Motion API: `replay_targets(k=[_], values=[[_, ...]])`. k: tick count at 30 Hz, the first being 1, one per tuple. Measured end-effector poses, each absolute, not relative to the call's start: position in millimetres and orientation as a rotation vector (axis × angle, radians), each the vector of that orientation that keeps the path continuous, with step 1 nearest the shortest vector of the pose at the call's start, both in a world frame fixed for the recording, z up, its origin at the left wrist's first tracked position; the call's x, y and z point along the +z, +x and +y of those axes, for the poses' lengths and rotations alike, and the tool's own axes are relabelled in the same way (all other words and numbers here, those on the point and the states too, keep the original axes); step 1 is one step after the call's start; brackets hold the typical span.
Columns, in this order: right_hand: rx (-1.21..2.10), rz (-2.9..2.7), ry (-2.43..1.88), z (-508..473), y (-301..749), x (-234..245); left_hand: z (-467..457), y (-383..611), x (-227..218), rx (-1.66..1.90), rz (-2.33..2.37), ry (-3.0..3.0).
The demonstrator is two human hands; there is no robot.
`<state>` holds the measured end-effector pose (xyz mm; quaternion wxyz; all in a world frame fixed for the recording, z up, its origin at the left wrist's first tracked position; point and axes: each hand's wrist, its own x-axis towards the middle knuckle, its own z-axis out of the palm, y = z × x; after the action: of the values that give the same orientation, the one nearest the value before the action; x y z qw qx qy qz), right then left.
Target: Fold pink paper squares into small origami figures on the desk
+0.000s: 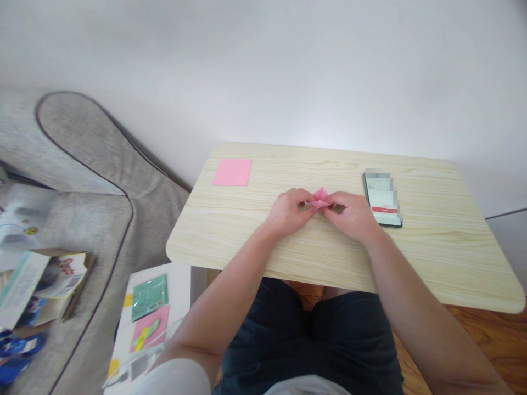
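While the left hand (288, 212) and right hand (349, 215) pinch opposite sides of the folded paper (320, 203), light, even pressure should keep creases crisp.

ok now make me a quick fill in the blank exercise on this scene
1. The left hand and right hand hold folded paper coloured ____.
2. The phone lies closer to the ____ hand.
3. The flat square sheet lies closer to the ____ hand.
Missing words: pink; right; left
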<state>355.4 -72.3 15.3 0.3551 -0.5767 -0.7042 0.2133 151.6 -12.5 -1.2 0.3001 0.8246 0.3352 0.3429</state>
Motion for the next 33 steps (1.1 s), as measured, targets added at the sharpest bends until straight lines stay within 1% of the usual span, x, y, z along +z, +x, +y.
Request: replay_targets(k=[4,12,18,23,29,33], values=[[0.637,-1.762,-1.46,-73,353,19,-12,152,0,0.92,0.873,2.205],[0.661,-1.654,-1.344,-73,347,25,-15,153,4,0.895,0.907,2.19],[0.665,-1.522,-1.399,-69,351,16,-19,155,9,0.962,0.91,2.013],[0.651,-1.563,-1.429,-69,349,19,-20,155,11,1.016,0.934,1.842],[0.619,-1.569,-1.449,-71,346,18,-18,157,13,0.982,0.946,1.848],[0.659,-1.508,-1.433,-71,346,15,-18,156,13,0.979,0.929,1.849]])
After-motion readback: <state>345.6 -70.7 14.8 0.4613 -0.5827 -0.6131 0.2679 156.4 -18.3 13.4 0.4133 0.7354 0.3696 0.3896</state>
